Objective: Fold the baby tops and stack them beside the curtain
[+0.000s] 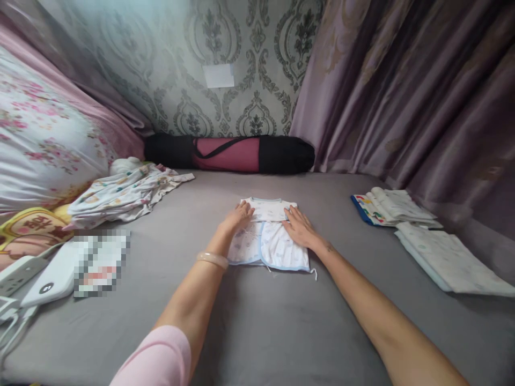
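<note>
A small white baby garment (281,249) with light blue trim lies on the grey sheet, its upper part folded over in a band across the top. Thin white ties stick out at its lower edge. My left hand (240,215) rests on the upper left of the garment, fingers extended and palm down. On the upper right side lies my right hand (300,226), flat with its fingers spread. Neither hand grips the cloth.
Folded white cloths (454,260) and a stack with a blue-edged item (362,210) lie to the right. At left are a crumpled patterned cloth (124,195), a power strip (20,273) and a white device (60,271). A black and red roll bag (229,154) lies along the wall.
</note>
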A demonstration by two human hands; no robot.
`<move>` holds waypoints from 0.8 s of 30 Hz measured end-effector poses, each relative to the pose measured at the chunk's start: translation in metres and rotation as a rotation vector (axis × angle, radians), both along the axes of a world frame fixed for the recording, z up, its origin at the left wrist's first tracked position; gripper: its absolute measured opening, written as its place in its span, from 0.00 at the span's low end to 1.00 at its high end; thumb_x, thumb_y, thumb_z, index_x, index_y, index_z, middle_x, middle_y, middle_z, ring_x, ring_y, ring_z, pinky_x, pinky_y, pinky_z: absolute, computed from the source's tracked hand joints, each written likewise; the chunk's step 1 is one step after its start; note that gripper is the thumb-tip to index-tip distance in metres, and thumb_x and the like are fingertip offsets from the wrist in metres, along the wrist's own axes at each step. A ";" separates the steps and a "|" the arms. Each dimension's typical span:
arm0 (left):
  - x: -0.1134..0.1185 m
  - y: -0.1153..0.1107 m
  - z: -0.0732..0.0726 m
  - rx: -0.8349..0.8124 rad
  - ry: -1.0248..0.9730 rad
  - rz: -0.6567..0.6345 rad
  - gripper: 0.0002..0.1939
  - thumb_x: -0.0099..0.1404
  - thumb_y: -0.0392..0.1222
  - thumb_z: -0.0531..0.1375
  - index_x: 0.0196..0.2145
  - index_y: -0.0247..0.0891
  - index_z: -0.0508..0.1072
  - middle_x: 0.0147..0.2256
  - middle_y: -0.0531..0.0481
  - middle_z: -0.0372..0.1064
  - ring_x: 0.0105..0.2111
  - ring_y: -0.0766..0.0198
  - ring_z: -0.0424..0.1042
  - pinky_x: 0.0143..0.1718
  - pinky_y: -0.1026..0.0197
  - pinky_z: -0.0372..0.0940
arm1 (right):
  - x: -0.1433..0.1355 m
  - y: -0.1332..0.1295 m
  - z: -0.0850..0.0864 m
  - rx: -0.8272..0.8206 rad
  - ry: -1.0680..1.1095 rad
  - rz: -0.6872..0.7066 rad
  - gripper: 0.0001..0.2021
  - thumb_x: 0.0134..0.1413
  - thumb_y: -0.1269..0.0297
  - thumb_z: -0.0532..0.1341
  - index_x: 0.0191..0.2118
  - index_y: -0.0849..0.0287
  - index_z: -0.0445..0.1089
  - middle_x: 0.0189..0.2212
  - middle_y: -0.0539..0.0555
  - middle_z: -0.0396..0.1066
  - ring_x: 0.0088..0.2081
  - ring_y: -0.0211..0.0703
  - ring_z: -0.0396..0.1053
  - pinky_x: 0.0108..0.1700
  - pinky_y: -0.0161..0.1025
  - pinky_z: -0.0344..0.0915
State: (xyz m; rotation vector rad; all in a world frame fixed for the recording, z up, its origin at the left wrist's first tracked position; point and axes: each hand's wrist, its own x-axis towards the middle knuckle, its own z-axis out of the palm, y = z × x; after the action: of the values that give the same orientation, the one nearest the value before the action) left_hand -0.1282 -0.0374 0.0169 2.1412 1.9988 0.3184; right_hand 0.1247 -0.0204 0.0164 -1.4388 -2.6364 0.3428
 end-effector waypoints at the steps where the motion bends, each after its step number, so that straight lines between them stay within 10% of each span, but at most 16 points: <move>1: -0.001 -0.003 0.004 -0.015 0.008 -0.001 0.21 0.71 0.45 0.45 0.56 0.34 0.65 0.61 0.35 0.60 0.65 0.53 0.53 0.62 0.48 0.51 | 0.002 -0.009 0.002 0.002 -0.008 0.013 0.31 0.67 0.54 0.42 0.69 0.65 0.45 0.70 0.63 0.36 0.70 0.53 0.33 0.67 0.54 0.38; 10: 0.040 -0.074 0.002 -0.003 0.076 -0.323 0.33 0.72 0.57 0.41 0.66 0.34 0.52 0.68 0.39 0.43 0.68 0.53 0.40 0.67 0.49 0.40 | 0.012 -0.070 -0.001 0.037 -0.054 0.186 0.31 0.67 0.51 0.42 0.69 0.64 0.47 0.70 0.62 0.39 0.70 0.51 0.34 0.68 0.54 0.35; 24: 0.010 -0.112 0.004 0.024 0.013 -0.407 0.30 0.73 0.53 0.44 0.66 0.34 0.53 0.67 0.40 0.45 0.68 0.55 0.40 0.67 0.49 0.42 | 0.068 -0.106 0.007 -0.004 -0.037 0.256 0.27 0.68 0.55 0.42 0.69 0.53 0.46 0.70 0.53 0.41 0.70 0.47 0.37 0.68 0.54 0.40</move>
State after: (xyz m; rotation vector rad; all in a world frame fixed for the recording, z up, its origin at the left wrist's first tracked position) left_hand -0.1180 -0.1490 0.0208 2.4962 1.5167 0.2627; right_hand 0.1928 -0.1262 0.0231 -1.1184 -2.8561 0.3479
